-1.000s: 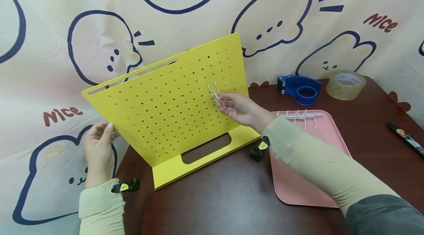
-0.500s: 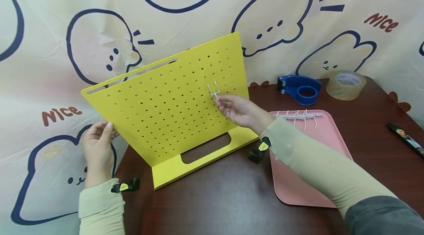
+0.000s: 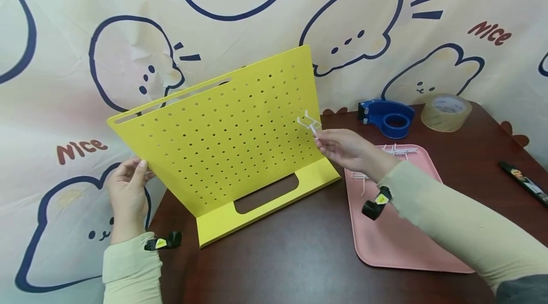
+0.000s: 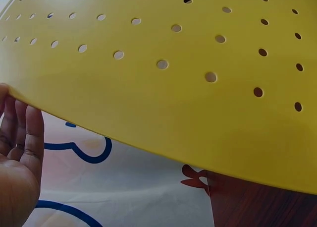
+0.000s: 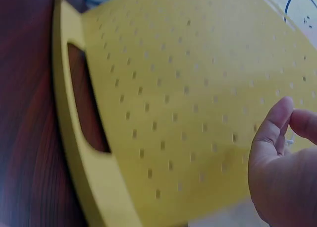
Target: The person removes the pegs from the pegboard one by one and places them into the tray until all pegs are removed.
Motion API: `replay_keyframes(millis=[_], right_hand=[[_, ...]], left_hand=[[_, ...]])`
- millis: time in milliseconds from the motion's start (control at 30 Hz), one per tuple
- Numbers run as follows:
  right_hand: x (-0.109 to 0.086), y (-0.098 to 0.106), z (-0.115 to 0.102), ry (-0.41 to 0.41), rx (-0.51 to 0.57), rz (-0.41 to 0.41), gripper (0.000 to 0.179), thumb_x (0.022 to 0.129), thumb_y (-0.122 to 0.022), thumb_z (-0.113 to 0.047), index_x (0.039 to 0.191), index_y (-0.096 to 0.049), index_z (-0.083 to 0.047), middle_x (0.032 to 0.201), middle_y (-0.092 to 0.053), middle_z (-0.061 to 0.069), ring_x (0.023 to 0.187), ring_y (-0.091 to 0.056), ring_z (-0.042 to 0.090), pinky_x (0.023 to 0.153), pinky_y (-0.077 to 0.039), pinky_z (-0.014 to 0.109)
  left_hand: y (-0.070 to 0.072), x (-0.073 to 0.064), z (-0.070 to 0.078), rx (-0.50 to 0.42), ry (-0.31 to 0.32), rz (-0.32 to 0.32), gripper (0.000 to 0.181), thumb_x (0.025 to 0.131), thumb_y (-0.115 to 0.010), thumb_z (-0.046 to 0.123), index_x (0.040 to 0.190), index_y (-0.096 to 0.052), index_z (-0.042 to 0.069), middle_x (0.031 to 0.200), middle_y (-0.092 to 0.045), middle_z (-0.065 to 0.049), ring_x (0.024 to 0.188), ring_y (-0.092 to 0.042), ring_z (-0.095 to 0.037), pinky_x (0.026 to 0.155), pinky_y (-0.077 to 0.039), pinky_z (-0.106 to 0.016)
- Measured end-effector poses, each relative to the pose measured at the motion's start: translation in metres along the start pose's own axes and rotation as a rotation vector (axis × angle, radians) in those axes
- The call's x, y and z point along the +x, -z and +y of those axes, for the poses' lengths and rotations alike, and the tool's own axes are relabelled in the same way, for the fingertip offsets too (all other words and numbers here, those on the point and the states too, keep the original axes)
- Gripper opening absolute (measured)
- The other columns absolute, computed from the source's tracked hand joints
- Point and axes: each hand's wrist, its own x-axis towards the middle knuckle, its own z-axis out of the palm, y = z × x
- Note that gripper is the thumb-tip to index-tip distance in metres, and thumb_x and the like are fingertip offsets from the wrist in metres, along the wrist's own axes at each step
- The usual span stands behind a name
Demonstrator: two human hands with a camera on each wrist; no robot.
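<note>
A yellow pegboard (image 3: 231,137) with rows of small holes leans back on its slotted yellow base. At its left edge my left hand (image 3: 128,180) grips the board, thumb in front and fingers behind; the left wrist view shows those fingers (image 4: 33,133) at the edge. My right hand (image 3: 351,152) pinches a white wire hook (image 3: 309,124) between thumb and fingertips. The hook's two prongs overlap the board's right side in the head view. In the right wrist view the hand (image 5: 287,162) hides most of the hook.
A pink tray (image 3: 398,242) on the dark table (image 3: 265,266) bears several white wire hooks (image 3: 400,151), partly behind the right arm. Farther back are a blue tape dispenser (image 3: 387,116) and a roll of clear tape (image 3: 446,112). A black packet (image 3: 522,180) lies far right.
My right hand has moved right and slightly down with the white wire hook, away from the middle-right of the pegboard toward its right edge. The left hand keeps its grip.
</note>
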Motion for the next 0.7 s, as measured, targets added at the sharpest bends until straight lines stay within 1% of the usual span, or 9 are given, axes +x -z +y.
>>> replay_keyframes(millis=[133, 267, 333, 400, 500, 600, 633, 700], right_hand=[[-0.013, 0.031, 0.000, 0.013, -0.081, 0.060, 0.020, 0.110, -0.051, -0.009, 0.127, -0.053, 0.000, 0.099, -0.065, 0.004, 0.088, -0.063, 0.010, 0.081, -0.056, 0.017], [-0.026, 0.058, -0.001, 0.020, -0.166, 0.104, 0.018, 0.109, -0.052, -0.009, 0.126, -0.054, -0.003, 0.100, -0.068, 0.001, 0.090, -0.066, 0.009, 0.085, -0.056, 0.019], [-0.032, 0.070, 0.000, 0.017, -0.198, 0.119, 0.020, 0.109, -0.053, -0.010, 0.127, -0.053, -0.002, 0.101, -0.068, 0.000, 0.091, -0.066, 0.008, 0.086, -0.057, 0.020], [-0.037, 0.082, 0.000, 0.012, -0.231, 0.131, 0.026, 0.109, -0.052, -0.010, 0.133, -0.050, 0.000, 0.101, -0.069, -0.002, 0.092, -0.067, 0.007, 0.087, -0.056, 0.020], [-0.044, 0.099, 0.002, 0.006, -0.303, 0.149, 0.042, 0.110, -0.050, -0.012, 0.146, -0.039, 0.006, 0.100, -0.068, -0.006, 0.093, -0.066, 0.005, 0.087, -0.056, 0.020], [-0.050, 0.116, 0.005, 0.007, -0.398, 0.174, 0.050, 0.110, -0.050, -0.013, 0.151, -0.031, 0.010, 0.099, -0.069, -0.009, 0.092, -0.067, 0.004, 0.086, -0.057, 0.021], [-0.053, 0.122, 0.007, 0.010, -0.429, 0.181, 0.050, 0.110, -0.050, -0.013, 0.150, -0.032, 0.011, 0.099, -0.068, -0.009, 0.092, -0.067, 0.003, 0.086, -0.057, 0.021], [-0.057, 0.133, 0.010, 0.016, -0.463, 0.196, 0.044, 0.109, -0.053, -0.012, 0.145, -0.041, 0.010, 0.097, -0.070, -0.008, 0.090, -0.068, 0.005, 0.084, -0.058, 0.022]], left_hand=[[0.001, 0.000, -0.001, 0.007, -0.001, -0.007, 0.011, 0.098, -0.071, 0.009, 0.103, -0.074, 0.001, 0.099, -0.069, -0.006, 0.085, -0.065, -0.016, 0.074, -0.057, -0.017], [0.000, 0.000, 0.000, -0.005, -0.011, -0.003, 0.011, 0.098, -0.071, 0.009, 0.104, -0.074, -0.001, 0.099, -0.069, -0.007, 0.085, -0.065, -0.016, 0.074, -0.057, -0.017], [0.000, 0.000, 0.000, -0.012, -0.016, -0.001, 0.011, 0.098, -0.071, 0.008, 0.103, -0.074, -0.001, 0.099, -0.069, -0.007, 0.084, -0.066, -0.016, 0.074, -0.057, -0.017], [0.000, 0.000, 0.000, -0.026, -0.016, 0.002, 0.009, 0.098, -0.071, 0.007, 0.101, -0.074, -0.001, 0.096, -0.068, -0.007, 0.083, -0.065, -0.016, 0.073, -0.057, -0.017], [-0.001, -0.001, 0.001, -0.037, -0.013, 0.006, 0.007, 0.099, -0.069, 0.004, 0.099, -0.073, -0.002, 0.092, -0.067, -0.006, 0.080, -0.064, -0.015, 0.071, -0.057, -0.018], [-0.002, -0.001, 0.001, -0.044, -0.002, 0.011, 0.007, 0.099, -0.068, 0.003, 0.098, -0.072, -0.003, 0.089, -0.066, -0.006, 0.079, -0.064, -0.015, 0.070, -0.057, -0.018], [-0.002, -0.001, 0.001, -0.043, 0.001, 0.013, 0.007, 0.099, -0.068, 0.003, 0.098, -0.072, -0.002, 0.089, -0.066, -0.006, 0.078, -0.063, -0.015, 0.070, -0.057, -0.018], [-0.003, -0.001, 0.001, -0.043, 0.007, 0.014, 0.007, 0.099, -0.068, 0.003, 0.098, -0.072, -0.002, 0.089, -0.066, -0.006, 0.078, -0.063, -0.015, 0.070, -0.057, -0.018]])
